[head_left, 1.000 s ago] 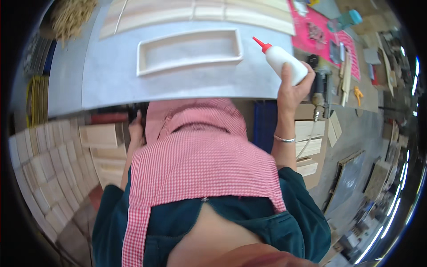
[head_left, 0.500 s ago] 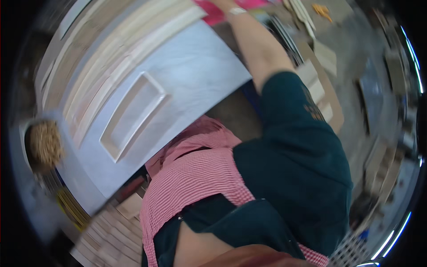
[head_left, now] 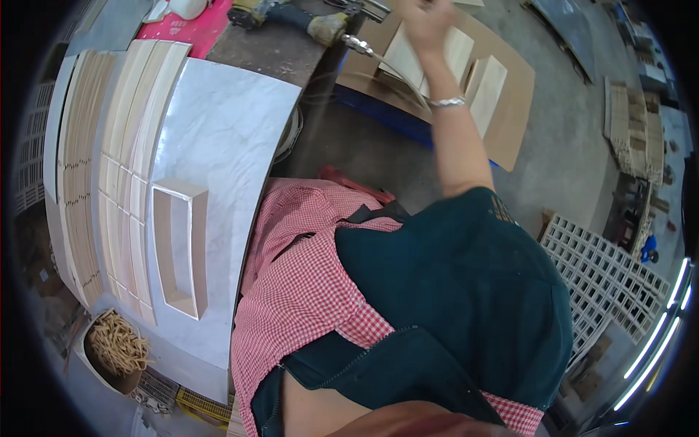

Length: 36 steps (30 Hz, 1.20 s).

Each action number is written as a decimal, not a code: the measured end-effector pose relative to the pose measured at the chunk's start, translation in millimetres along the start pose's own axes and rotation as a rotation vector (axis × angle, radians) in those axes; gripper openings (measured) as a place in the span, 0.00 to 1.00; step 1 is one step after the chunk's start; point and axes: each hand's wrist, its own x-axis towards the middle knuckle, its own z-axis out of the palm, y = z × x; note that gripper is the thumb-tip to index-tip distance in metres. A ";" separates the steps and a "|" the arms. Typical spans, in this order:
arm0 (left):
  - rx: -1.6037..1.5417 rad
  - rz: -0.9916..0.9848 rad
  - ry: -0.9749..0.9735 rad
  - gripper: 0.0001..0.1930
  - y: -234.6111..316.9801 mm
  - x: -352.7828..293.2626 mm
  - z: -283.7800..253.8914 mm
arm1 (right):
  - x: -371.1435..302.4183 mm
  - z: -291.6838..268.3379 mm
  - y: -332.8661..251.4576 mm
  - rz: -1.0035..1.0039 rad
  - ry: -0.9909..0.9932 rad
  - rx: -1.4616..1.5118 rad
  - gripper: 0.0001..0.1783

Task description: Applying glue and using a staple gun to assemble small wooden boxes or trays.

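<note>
My right hand is at the top edge, on an outstretched arm with a silvery bracelet at the wrist. Its fingers are blurred and partly cut off, so their grip is unclear. Below and beside it, pale wooden boards lie on a cardboard sheet. A yellow-and-black air tool lies left of the hand, a metal hose fitting near its end. On the white marble-look tabletop stands an open rectangular wooden frame, touched by no hand. My left hand is out of view.
Long wooden strips lie in rows along the table's left part. A bin of small wooden pegs stands at the lower left. A pink sheet is at the top. White lattice racks stand on the right.
The view has turned, so the table and wooden frame now appear more upright. My right hand has swung from near the pink sheet to the right, over by the boards.
</note>
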 end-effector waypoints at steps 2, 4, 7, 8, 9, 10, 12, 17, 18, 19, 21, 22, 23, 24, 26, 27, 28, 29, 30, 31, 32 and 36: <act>0.007 0.076 -0.042 0.22 22.3 9.5 11.9 | 24.9 -68.7 122.8 -0.380 0.412 -0.157 0.24; 0.017 0.124 -0.038 0.22 30.4 12.0 16.0 | 17.6 -109.9 203.5 -0.081 0.438 -0.698 0.30; 0.017 0.178 0.017 0.22 31.9 6.6 12.3 | -13.5 -127.8 253.7 0.519 0.131 -0.930 0.44; 0.007 0.194 0.042 0.22 36.2 2.5 12.2 | -23.4 -134.8 275.6 0.508 0.051 -0.916 0.44; -0.012 0.215 0.072 0.22 44.8 1.2 14.3 | -26.5 -143.3 300.3 0.489 -0.022 -0.898 0.43; -0.037 0.237 0.118 0.22 55.8 2.9 14.4 | -26.1 -147.7 313.9 0.568 -0.078 -0.819 0.51; -0.086 0.274 0.221 0.21 73.8 3.3 10.1 | -36.0 -160.9 336.8 0.533 -0.012 -0.780 0.50; -0.166 0.305 0.436 0.21 92.9 -20.1 3.8 | -41.9 -166.5 326.6 0.477 0.103 -0.739 0.41; -0.171 0.303 0.460 0.21 92.9 -30.6 2.7 | -34.7 -163.8 314.0 0.451 0.096 -0.742 0.41; -0.175 0.297 0.482 0.21 92.0 -41.6 1.8 | -25.5 -161.3 298.8 0.376 0.176 -0.672 0.40; -0.173 0.262 0.542 0.21 85.4 -68.0 -5.9 | -8.2 -146.7 249.1 0.216 0.298 -0.525 0.37; -0.168 0.234 0.576 0.21 79.2 -82.7 -10.3 | -0.6 -136.2 220.6 0.134 0.344 -0.448 0.36; -0.158 0.190 0.621 0.21 69.1 -106.3 -17.9 | 5.2 -125.6 179.5 -0.003 0.281 -0.369 0.32; -0.137 0.131 0.680 0.21 54.9 -136.0 -26.4 | 6.4 -109.5 133.3 -0.139 0.192 -0.279 0.29; -0.089 -0.012 0.816 0.20 29.3 -210.5 -45.3 | -11.1 -79.8 42.0 -0.417 0.078 -0.178 0.27; -0.048 -0.089 0.873 0.20 30.3 -251.4 -58.3 | -25.8 -69.1 3.2 -0.623 0.047 -0.067 0.25; -0.007 -0.013 0.834 0.16 35.0 -248.2 -64.3 | -43.3 -43.7 -25.9 -0.727 -0.172 0.138 0.26; 0.078 0.097 0.839 0.14 10.8 -244.9 -68.5 | -60.5 -14.4 -56.1 -0.800 -0.414 0.352 0.28; -0.009 0.045 0.844 0.13 22.6 -243.9 -71.4 | -88.8 7.9 -86.3 -0.817 -0.513 0.374 0.28; -0.102 0.004 0.851 0.13 39.9 -239.0 -69.2 | -127.3 25.5 -115.9 -1.035 -0.727 0.290 0.29; -0.053 0.056 0.875 0.15 27.5 -231.5 -67.6 | -164.5 37.1 -141.4 -1.263 -0.917 0.200 0.31; -0.179 0.100 0.803 0.16 65.0 -211.5 -77.2 | -246.1 80.0 -188.1 -1.542 -1.261 0.215 0.33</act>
